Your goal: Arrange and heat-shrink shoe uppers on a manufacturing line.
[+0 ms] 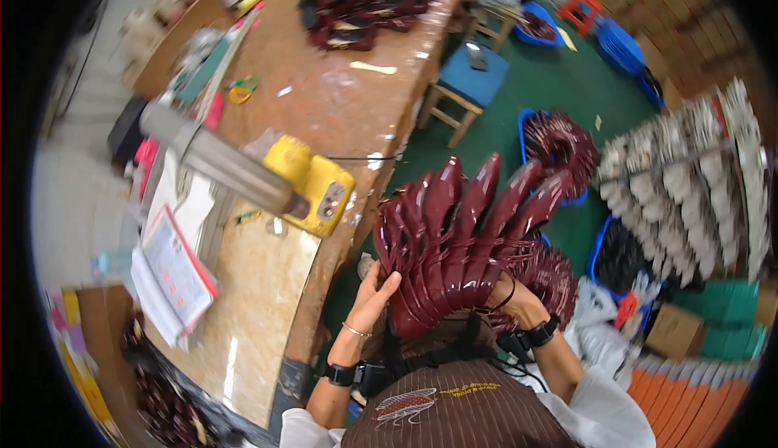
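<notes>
A fanned bundle of glossy burgundy shoe uppers [446, 278] is held in front of my body, with pointed toes spread away from me and thin straps crossing between them. My left hand [374, 295] grips its left end, with the thumb lying along the near side. At the other end, my right hand [519, 300] is wrapped round the bundle, and some of its fingers are hidden behind the pieces. Beyond the right hand, coiled bundles of similar uppers [559, 152] rest in and around blue baskets.
On the worktable [340, 99] at left are a yellow machine [328, 197] with a grey tube [219, 164], scissors [241, 90], an open notebook [173, 274] and a pile of burgundy uppers [373, 2]. A blue stool [466, 75] bears a phone. A loaded rack [689, 180] stands right.
</notes>
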